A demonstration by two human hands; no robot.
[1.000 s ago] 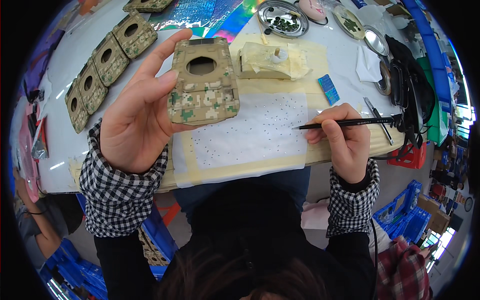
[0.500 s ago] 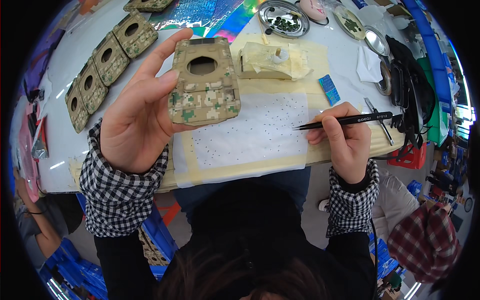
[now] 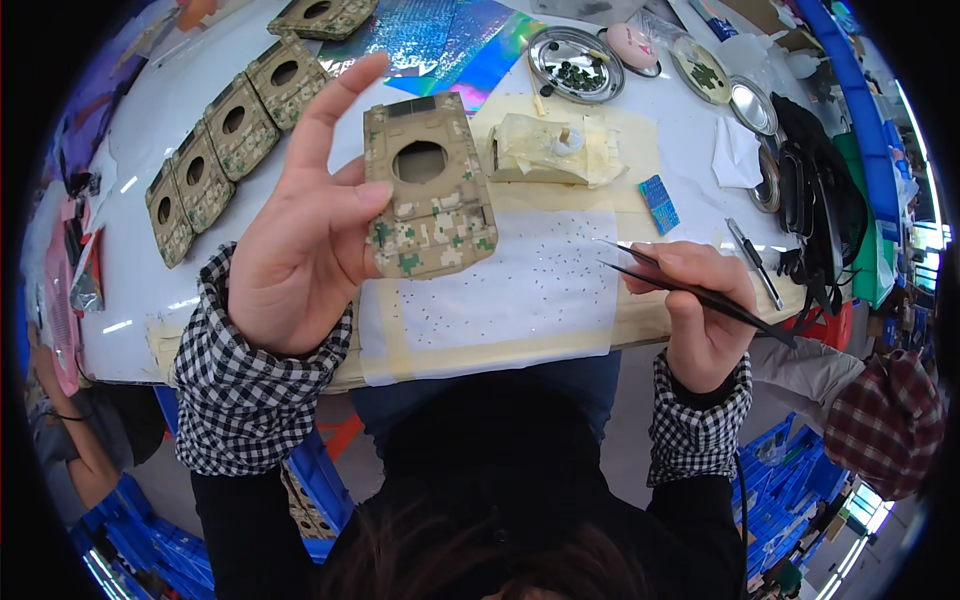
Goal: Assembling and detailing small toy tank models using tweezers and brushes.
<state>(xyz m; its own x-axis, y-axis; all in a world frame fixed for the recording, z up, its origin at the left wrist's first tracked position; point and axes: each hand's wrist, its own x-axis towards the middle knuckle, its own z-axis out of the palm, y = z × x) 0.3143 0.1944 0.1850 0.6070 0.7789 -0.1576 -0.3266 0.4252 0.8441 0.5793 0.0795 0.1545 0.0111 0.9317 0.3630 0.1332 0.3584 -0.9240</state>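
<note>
My left hand (image 3: 285, 250) grips a model tank hull (image 3: 435, 225) in pixel camouflage by its left side, thumb on top and index finger raised clear. The hull has one round hole in its top and is held above the left part of a white sheet (image 3: 470, 325) scattered with many tiny dark and shiny bits. Black tweezers (image 3: 745, 315) are pinched in my right hand (image 3: 705, 325). Their two tips stand apart over the sheet's right side. Whether a bit sits on a tip is too small to tell.
Several matching hulls (image 3: 235, 125) line the table's left. Behind the sheet stands a tape-covered block (image 3: 530, 150). A blue foil piece (image 3: 660, 205), a craft knife (image 3: 755, 262) and a metal dish (image 3: 613, 88) of dark green parts lie around. A person in a plaid shirt (image 3: 885, 425) is at the right.
The tweezers' tips have spread apart, and their rear end has swung down toward me. The hull has shifted slightly right and down in view, still in my left hand; the surroundings shifted as well.
</note>
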